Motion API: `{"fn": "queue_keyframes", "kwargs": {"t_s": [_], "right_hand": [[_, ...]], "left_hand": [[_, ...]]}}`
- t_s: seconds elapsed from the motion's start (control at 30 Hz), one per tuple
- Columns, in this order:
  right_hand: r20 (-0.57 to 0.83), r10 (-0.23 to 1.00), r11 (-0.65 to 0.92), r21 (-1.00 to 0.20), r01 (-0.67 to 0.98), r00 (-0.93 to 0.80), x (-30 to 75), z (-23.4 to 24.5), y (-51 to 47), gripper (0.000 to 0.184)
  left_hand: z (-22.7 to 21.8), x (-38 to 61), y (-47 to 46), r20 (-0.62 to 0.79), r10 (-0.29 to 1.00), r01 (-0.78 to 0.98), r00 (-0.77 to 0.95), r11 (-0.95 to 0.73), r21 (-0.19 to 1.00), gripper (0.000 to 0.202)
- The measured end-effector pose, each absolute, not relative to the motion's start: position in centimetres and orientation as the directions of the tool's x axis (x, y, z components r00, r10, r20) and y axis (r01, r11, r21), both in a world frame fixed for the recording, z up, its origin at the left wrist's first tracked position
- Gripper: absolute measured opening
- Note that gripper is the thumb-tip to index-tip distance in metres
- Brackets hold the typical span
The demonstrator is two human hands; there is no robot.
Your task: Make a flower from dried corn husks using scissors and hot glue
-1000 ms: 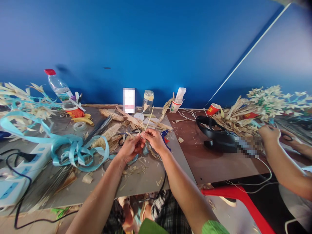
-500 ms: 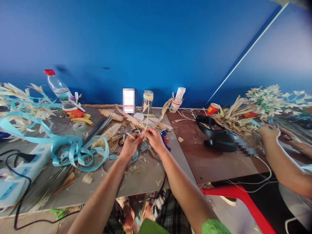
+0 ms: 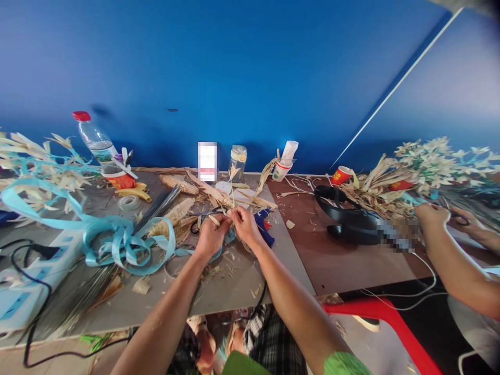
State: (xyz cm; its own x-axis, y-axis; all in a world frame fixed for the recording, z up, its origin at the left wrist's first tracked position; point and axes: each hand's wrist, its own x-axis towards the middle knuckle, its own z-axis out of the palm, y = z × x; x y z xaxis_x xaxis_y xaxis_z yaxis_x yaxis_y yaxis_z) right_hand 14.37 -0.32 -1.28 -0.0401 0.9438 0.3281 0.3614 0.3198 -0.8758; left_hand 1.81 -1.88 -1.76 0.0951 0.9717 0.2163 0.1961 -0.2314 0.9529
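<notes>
My left hand [image 3: 213, 234] and my right hand [image 3: 245, 225] meet above the middle of the grey table, fingertips pinched together. A thin pale corn husk flower [image 3: 233, 174] stands upright from between them, its stem [image 3: 232, 199] going down into the fingers. My left hand also has a short pale husk strip [image 3: 214, 221] lying across its fingers. The exact grip at the fingertips is too small to make out. Just beyond lie dried corn cobs [image 3: 175, 214] and loose husks [image 3: 211, 190]. A blue-handled tool [image 3: 264, 226] lies right beside my right hand, and dark scissors [image 3: 195, 225] are partly hidden behind my left.
Blue ribbon [image 3: 117, 239], a bundle of wires [image 3: 94, 281] and a power strip [image 3: 42, 281] cover the left side. A jar [image 3: 238, 161] and a paper cup [image 3: 281, 171] stand at the back. To the right are headphones [image 3: 351, 224] and a co-worker's hands [image 3: 433, 211].
The husk flower has come slightly lower and tilted a little left, its stem now showing shorter above my fingers. Both my hands have stayed nearly in place, still pinched together.
</notes>
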Motion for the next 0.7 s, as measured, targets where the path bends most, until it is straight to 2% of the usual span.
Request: {"fn": "queue_keyframes", "kwargs": {"t_s": [0.37, 0.6, 0.7], "right_hand": [[0.276, 0.961, 0.271, -0.933, 0.237, -0.012, 14.08, -1.2, -0.29, 0.034], [0.234, 0.972, 0.233, -0.958, 0.167, -0.01, 13.84, -0.97, -0.43, 0.037], [0.233, 0.972, 0.232, -0.964, 0.133, -0.011, 13.88, -0.91, -0.43, 0.036]], "left_hand": [[-0.93, 1.87, -2.2, 0.3, 0.946, 0.311, 0.126, -0.324, 0.893, 0.023], [-1.24, 1.72, -2.29, 0.409, 0.906, 0.469, 0.105, -0.408, 0.783, 0.022], [-1.46, 1.72, -2.31, 0.388, 0.918, 0.465, 0.078, -0.378, 0.801, 0.018]]}}
